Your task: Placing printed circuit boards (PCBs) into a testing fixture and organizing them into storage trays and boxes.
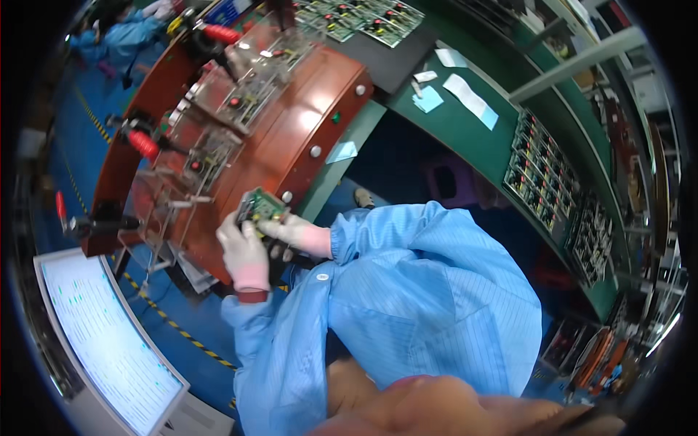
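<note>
A green circuit board (267, 206) with small parts on it is held in front of my chest. My left hand (243, 251), in a white glove with a pink cuff, grips its left and near side. My right hand (294, 234), gloved the same way, pinches the near right edge. Just beyond the board stands a reddish-brown test fixture (291, 123). Transparent plastic stations (211, 156) on it hold more boards. Toggle clamps with red handles (142, 143) rise above these stations. Motion blur softens the board's details.
At left stands a lit monitor (109, 341). The green workbench (443, 127) at right carries papers (469, 98) and rows of circuit boards (542, 171). More boards (363, 18) lie at the top. Under the bench is a purple stool (447, 182). Another person in blue (131, 40) is at the far left.
</note>
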Demonstrator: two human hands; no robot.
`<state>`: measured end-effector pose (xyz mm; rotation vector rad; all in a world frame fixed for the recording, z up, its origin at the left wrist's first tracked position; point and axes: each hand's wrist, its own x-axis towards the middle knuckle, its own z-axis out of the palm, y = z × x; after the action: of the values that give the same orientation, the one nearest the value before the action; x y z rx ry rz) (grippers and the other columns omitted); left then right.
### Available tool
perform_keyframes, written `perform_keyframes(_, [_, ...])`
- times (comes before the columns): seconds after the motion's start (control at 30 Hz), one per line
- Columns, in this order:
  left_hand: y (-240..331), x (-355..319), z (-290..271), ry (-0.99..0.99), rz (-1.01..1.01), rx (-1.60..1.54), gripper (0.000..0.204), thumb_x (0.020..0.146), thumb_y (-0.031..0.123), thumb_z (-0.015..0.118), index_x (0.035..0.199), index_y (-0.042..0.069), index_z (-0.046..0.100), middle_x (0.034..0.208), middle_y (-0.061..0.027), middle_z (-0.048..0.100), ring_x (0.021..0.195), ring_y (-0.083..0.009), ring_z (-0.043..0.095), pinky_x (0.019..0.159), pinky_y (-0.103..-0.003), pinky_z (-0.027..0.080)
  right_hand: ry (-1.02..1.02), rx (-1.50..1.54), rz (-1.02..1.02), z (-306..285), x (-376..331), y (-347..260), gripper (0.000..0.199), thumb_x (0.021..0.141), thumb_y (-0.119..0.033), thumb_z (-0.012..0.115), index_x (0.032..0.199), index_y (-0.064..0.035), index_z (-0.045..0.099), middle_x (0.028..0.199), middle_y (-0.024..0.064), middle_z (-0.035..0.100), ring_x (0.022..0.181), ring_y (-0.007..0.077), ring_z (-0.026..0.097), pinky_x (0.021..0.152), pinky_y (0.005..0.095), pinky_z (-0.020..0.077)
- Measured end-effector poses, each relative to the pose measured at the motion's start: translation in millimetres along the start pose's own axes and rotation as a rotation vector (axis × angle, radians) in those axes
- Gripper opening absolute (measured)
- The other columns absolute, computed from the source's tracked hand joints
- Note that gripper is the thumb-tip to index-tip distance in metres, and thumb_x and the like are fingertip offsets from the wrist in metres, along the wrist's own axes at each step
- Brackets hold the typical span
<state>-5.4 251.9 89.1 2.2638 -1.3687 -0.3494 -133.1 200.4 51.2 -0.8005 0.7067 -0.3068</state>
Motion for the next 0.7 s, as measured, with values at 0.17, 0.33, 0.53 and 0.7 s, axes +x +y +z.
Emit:
perform_keyframes(0.17, [76, 8, 49, -0.213, 0.317, -0.25, 0.046, 0.09, 0.024, 0.053, 0.132, 0.007, 0.042, 0.128, -0.0183, 0.046, 0.11, -0.0328, 0.052, 0.089, -0.039, 0.044, 0.545, 0.15, -0.208, -108, -37, -12, 0.036, 0.093, -0.039, 0.051, 0.101, -0.005, 0.06, 0.073, 0.0069, 0.064, 0.05, 0.0138, 0.059, 0.041, 0.0238, 0.0457])
perform_keyframes(0.33, [104, 16, 62, -0.348, 0.32, -0.335, 0.043, 0.088, 0.027, 0.054, 0.126, 0.008, 0.049, 0.128, -0.0184, 0.047, 0.114, -0.0342, 0.051, 0.092, -0.04, 0.044, 1.147, 0.52, -0.437, -312, -77, 31, 0.045, 0.094, -0.049, 0.041, 0.097, -0.0075, 0.058, 0.076, 0.006, 0.061, 0.055, 0.0156, 0.055, 0.043, 0.0282, 0.0387])
perform_keyframes(0.53, [123, 22, 91, -0.374, 0.381, -0.256, 0.033, 0.088, 0.022, 0.055, 0.116, 0.007, 0.055, 0.121, -0.0138, 0.053, 0.111, -0.0308, 0.054, 0.093, -0.037, 0.044, 1.467, 0.441, -0.663, -521, -148, 68, 0.053, 0.09, -0.056, 0.041, 0.105, -0.0074, 0.056, 0.09, 0.0108, 0.061, 0.067, 0.0229, 0.059, 0.061, 0.0325, 0.0504])
perform_keyframes(0.7, [127, 29, 94, -0.333, 0.261, -0.223, 0.029, 0.088, 0.023, 0.054, 0.113, 0.007, 0.057, 0.116, -0.0136, 0.055, 0.108, -0.0306, 0.056, 0.091, -0.036, 0.045, 1.175, 0.368, 0.159, -478, -135, -1, 0.075, 0.089, -0.064, 0.036, 0.095, 0.0079, 0.054, 0.074, 0.0144, 0.062, 0.051, 0.0203, 0.054, 0.043, 0.0305, 0.0425])
